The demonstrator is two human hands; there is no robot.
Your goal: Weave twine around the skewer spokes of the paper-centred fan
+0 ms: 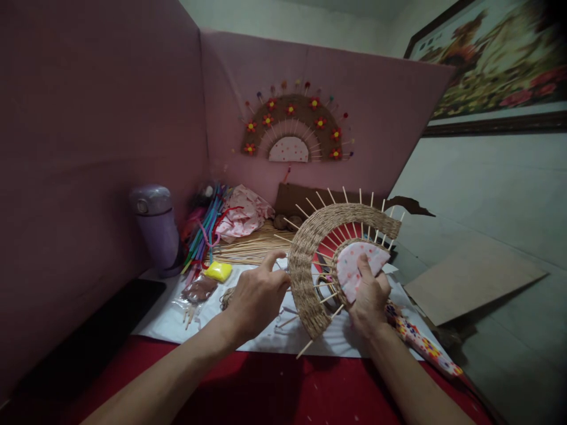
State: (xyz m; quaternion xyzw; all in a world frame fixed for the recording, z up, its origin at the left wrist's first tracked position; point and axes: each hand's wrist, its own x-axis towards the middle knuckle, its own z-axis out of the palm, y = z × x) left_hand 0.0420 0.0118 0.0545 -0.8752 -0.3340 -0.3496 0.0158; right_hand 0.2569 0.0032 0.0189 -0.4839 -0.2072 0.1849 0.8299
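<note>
My right hand point(370, 295) grips a half-ring craft of woven twine and thin wooden sticks. Its thumb presses on the spotted fabric half-circle point(354, 265) at the centre; the other fingers are hidden behind. The craft's broad band of woven twine point(303, 265) is tilted above the table, and stick ends poke out past its outer edge. My left hand point(261, 295) is at the band's left edge, thumb and forefinger apart near the stick ends. Whether its fingertips touch the band or a stick is unclear.
A purple bottle point(157, 230) stands at left beside pipe cleaners point(206, 218). Yellow clay point(218, 271), a brown clay packet point(199, 289) and loose sticks point(243, 248) lie behind my left hand. A finished half-ring decoration point(290, 109) hangs on the pink panel. Cardboard point(476, 277) lies right.
</note>
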